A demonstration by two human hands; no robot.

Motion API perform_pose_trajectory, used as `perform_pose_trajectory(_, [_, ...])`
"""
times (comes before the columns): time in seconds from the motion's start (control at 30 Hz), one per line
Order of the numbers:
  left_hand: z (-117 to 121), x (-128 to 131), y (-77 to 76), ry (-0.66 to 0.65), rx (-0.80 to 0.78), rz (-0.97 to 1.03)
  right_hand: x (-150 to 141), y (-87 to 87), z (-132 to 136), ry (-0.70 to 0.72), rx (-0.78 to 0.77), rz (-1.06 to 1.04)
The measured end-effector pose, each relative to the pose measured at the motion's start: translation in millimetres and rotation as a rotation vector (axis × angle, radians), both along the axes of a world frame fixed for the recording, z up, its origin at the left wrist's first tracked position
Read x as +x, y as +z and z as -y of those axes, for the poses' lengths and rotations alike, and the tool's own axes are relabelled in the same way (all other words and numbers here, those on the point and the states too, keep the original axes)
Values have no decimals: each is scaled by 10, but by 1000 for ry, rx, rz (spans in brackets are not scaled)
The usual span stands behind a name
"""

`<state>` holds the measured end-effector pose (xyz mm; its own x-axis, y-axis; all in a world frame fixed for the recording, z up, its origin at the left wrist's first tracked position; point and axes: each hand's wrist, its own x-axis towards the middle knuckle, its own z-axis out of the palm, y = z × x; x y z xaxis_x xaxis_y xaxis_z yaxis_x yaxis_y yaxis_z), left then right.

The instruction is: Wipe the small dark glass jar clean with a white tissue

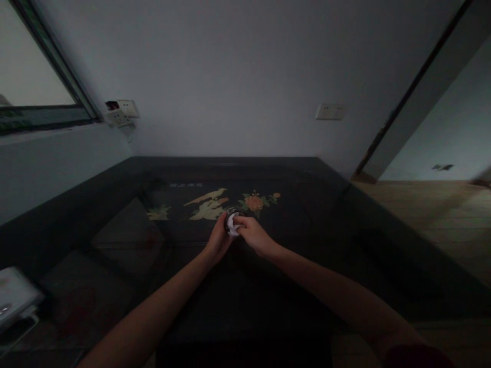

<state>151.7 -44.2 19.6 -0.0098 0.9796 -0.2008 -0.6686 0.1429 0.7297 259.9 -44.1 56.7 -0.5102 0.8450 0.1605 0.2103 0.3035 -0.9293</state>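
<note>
Above the dark glossy table [245, 286], my left hand [218, 239] is closed around the side of a small round shiny object [235, 210]. It has a dark glinting rim and may be glass; its exact kind is unclear in the dim light. A crumpled white cloth or tissue [231, 225] lies against its opening. My right hand [253, 234] pinches this white piece, fingers pressed into the round object. Both hands meet near the middle of the view, and the underside of the object is hidden.
Bird and flower pictures [207, 204] decorate the tabletop. A white appliance-like item [17, 296] stands at the left edge. The pale wall [230, 76] behind carries a right socket [330, 111] and left sockets [126, 108]. Wooden floor [433, 209] shows at right.
</note>
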Motion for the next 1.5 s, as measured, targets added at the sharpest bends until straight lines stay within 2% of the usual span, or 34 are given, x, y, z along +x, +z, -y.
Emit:
perform_pose_trajectory(0.07, [-8, -1, -8, 5, -7, 1, -15, -38, -1, -22, -37, -68])
perform_pose_trajectory(0.13, [-8, 1, -10, 0, -8, -5, -8, -49, 9, -22, 9, -14])
perform_pose_trajectory(0.27, [17, 7, 7, -35, -3, -35, 49, 12, 49, 11, 219, 343])
perform_pose_trajectory(0.47, [32, 21, 37, -62, 2, -40, 112, 204, 167, 106, 508, 865])
perform_pose_trajectory(0.57, [28, 28, 30, -81, -4, -41, 108, 210, 197, 147, 625, 1002])
perform_pose_trajectory(0.73, [16, 31, -34, -79, 37, -65, 32, 60, 196, 91, 760, 1108])
perform_pose_trajectory(0.87, [-3, 32, -53, -58, 33, -78, 6, 25, 211, 64, 748, 1092])
perform_pose_trajectory(1.0, [-2, 26, -16, -43, -1, -68, 52, 85, 176, 44, 560, 954])
perform_pose_trajectory(1.07, [3, 16, -2, -52, 9, -60, 74, 107, 119, 31, 420, 778])
perform_pose_trajectory(1.23, [-4, -6, -9, -1, -21, -23, 43, 57, -15, 1, 75, 123])
perform_pose_trajectory(1.3, [-10, -4, -11, 18, -33, -15, 16, 13, -21, -13, 0, 1])
perform_pose_trajectory(1.4, [-10, 7, -1, 26, -17, -20, 1, -28, 20, -23, 79, 62])
perform_pose_trajectory(1.5, [2, 13, 11, 7, -4, -25, 17, -14, 94, -31, 245, 330])
